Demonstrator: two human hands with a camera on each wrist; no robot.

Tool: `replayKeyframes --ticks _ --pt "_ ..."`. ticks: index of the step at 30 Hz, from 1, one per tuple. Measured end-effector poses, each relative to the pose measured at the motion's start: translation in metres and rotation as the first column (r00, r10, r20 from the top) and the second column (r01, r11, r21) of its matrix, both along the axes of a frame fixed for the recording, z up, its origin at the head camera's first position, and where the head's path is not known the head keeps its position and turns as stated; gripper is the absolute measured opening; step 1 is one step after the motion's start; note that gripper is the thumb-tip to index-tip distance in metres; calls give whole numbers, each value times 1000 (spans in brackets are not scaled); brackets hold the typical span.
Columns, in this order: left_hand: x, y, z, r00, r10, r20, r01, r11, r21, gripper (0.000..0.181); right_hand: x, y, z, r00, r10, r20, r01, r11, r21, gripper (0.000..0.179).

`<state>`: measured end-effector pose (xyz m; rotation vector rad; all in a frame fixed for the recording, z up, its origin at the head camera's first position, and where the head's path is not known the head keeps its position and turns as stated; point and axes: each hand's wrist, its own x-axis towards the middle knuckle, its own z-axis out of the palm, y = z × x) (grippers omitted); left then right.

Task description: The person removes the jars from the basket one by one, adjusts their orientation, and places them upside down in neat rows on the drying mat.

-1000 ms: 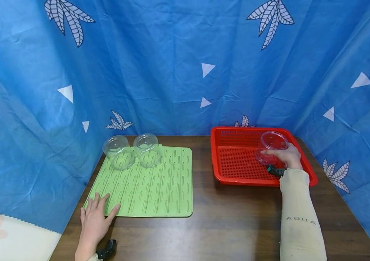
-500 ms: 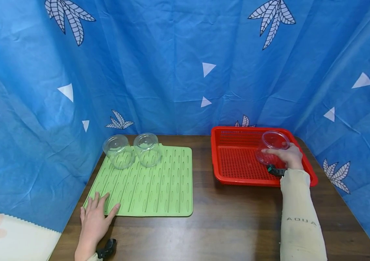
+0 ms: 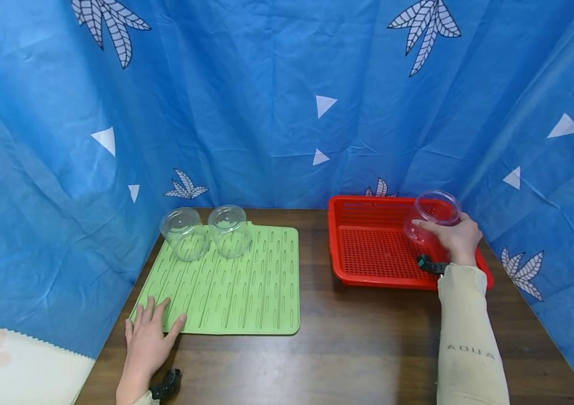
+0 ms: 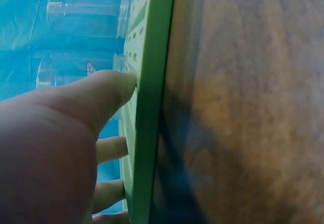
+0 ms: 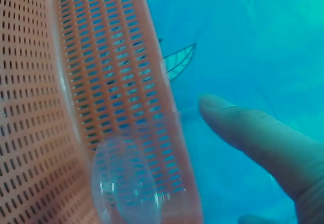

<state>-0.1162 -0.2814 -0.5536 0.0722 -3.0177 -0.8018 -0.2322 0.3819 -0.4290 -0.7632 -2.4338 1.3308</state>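
My right hand [image 3: 456, 237] grips a clear plastic tub [image 3: 434, 207] by its side, with the thumb along the near wall. The tub is tilted, its open rim up, over the right part of the red basket [image 3: 367, 256]. In the right wrist view the thumb [image 5: 253, 133] and the tub's rounded base [image 5: 124, 183] show beside the basket wall. My left hand [image 3: 146, 343] rests fingers spread on the near left corner of a green ridged mat [image 3: 246, 298]. Two more clear tubs [image 3: 184, 239] stand upside down at the mat's far left edge.
Dark wooden table [image 3: 317, 349] lies between mat and basket and in front of them. A blue curtain [image 3: 271, 101] hangs close behind and on both sides. A white flowered cloth [image 3: 18, 365] is at lower left.
My right hand has raised the tub and moved it slightly to the right and away in the basket. My left hand stays where it was on the mat.
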Motion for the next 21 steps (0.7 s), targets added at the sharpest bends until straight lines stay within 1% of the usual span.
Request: replayKeyframes --ticks 2,4,8,9,11,13,15,16,18,21 --pt "-1 0 2 1000 -6 14 7 1000 -11 79 1 -3 6 1000 -4 -29 5 1000 29 98" --pt "-2 -1 5 999 -12 42 13 1000 -23 80 2 -6 13 998 -10 -63 13 999 46 97" --pt "-8 -5 14 993 -18 119 22 999 -38 83 6 -15 32 992 -28 -122 32 999 30 98" --pt "-10 -5 17 992 -17 127 23 999 -44 83 6 -18 36 990 -35 -137 39 999 28 98" --pt "-12 -7 23 993 -19 118 26 998 -52 86 8 -23 46 985 -41 -167 48 998 35 99" --pt "-13 -8 29 998 -22 66 26 998 -55 90 10 -29 55 978 -39 -205 52 997 59 98" --pt "-14 -8 36 999 -24 -24 23 999 -48 94 11 -36 62 966 -32 -258 58 994 96 98" --pt "-15 -8 40 997 -29 -71 26 999 -40 96 12 -39 66 959 -27 -281 61 992 111 97" --pt "-18 -6 50 983 -36 -178 34 999 -11 99 13 -46 73 946 -22 -324 70 988 136 96" --pt "-25 -1 69 945 -50 -322 70 996 52 100 17 -57 84 929 -16 -369 84 982 170 95"
